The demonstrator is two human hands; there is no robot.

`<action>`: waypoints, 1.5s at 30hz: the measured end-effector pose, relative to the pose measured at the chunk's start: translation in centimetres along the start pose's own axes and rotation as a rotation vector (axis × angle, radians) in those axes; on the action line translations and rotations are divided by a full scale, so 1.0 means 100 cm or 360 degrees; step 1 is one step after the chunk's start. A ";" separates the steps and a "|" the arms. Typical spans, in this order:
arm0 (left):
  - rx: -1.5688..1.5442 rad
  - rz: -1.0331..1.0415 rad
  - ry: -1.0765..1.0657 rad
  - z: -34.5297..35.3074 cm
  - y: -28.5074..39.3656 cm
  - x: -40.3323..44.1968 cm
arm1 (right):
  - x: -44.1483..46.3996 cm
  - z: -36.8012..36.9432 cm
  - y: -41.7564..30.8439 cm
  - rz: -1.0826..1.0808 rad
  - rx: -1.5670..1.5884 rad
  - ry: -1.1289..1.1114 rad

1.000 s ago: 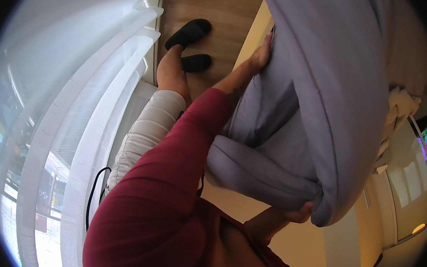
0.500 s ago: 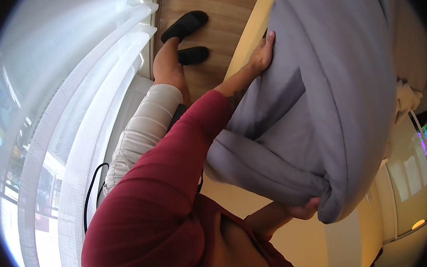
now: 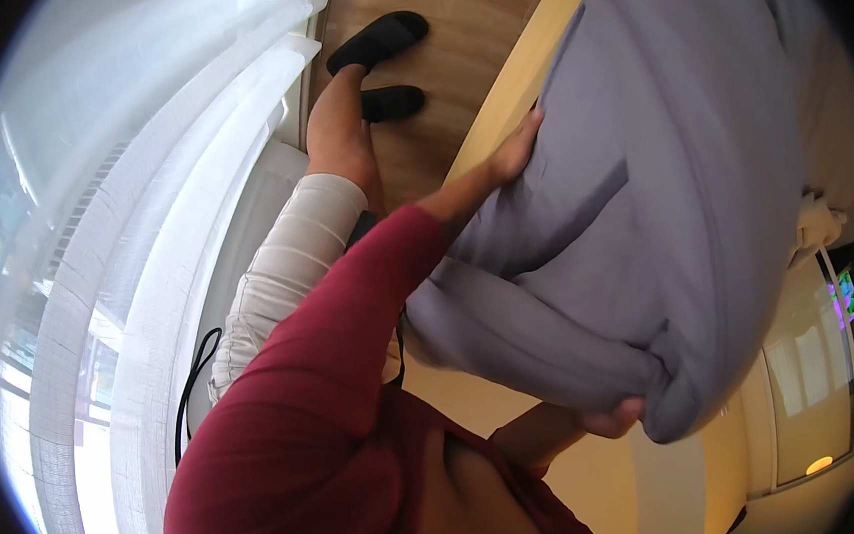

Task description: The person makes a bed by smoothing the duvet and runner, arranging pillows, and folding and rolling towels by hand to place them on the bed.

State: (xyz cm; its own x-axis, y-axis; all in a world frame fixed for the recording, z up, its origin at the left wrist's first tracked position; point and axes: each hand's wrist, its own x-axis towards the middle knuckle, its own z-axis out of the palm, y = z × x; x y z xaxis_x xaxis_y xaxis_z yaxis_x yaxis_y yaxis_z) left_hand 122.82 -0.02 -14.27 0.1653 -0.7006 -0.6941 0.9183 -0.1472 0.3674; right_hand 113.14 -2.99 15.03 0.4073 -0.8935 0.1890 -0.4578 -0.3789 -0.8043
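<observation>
A large grey duvet point(image 3: 587, 264) with a long seam fills the middle and right, bunched into thick folds and draped by the wooden edge. At its near-left side, beside that edge, my left hand point(image 3: 518, 151) grips the fabric; its fingertips are partly hidden by the cloth. Lower in view, my right hand point(image 3: 615, 419) is closed around a gathered corner of the duvet, thumb side showing. The right forearm is partly covered by the shirt and folds.
A pale wooden edge point(image 3: 513, 79) runs beside the duvet above the brown floor point(image 3: 457, 14). Sheer white curtains point(image 3: 170, 317) hang at a bright window on the left. A black cable point(image 3: 188, 386) loops near my leg. A glass panel point(image 3: 812, 377) stands at the far right.
My left hand has slid down along the duvet's side, and its fingers show less. My right hand stays on the corner, while the folds shift slightly and the view moves a little.
</observation>
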 end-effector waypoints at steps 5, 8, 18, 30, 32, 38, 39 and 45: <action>0.0728 0.0210 0.0128 -0.020 -0.087 -0.073 | -0.011 0.028 -0.009 0.0102 0.0131 -0.0215; 0.1014 0.0336 0.0196 -0.056 -0.116 -0.074 | -0.031 0.067 -0.019 0.0429 0.0456 -0.0624; -0.0624 -0.0367 -0.0821 -0.193 0.147 -0.003 | -0.125 0.158 0.060 0.0510 -0.0087 -0.1884; 0.2296 0.0090 0.1078 -0.159 0.073 0.043 | -0.054 -0.012 0.081 0.1254 -0.0155 -0.0019; 0.1565 0.0576 0.1140 -0.132 0.094 0.053 | -0.022 -0.049 0.096 0.0808 -0.0490 0.0294; 0.1973 0.1672 0.0182 0.162 0.169 0.023 | 0.027 -0.131 0.211 0.0967 -0.1110 0.1122; 0.2174 0.1603 -0.0113 0.212 0.158 0.019 | 0.022 -0.138 0.232 0.1143 -0.1167 0.1277; 0.2856 0.0190 -0.0956 0.312 0.124 0.028 | 0.011 -0.175 0.195 0.1786 -0.0092 0.0547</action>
State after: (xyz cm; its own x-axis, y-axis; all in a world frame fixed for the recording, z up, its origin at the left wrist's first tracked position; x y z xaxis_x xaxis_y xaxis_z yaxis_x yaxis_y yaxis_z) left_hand 123.42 -25.59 7.71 -0.3023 -0.8192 -0.4874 -0.5600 -0.2612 0.7863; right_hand 90.78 -15.58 9.41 -0.4774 -0.7484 -0.4603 -0.4633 0.6596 -0.5919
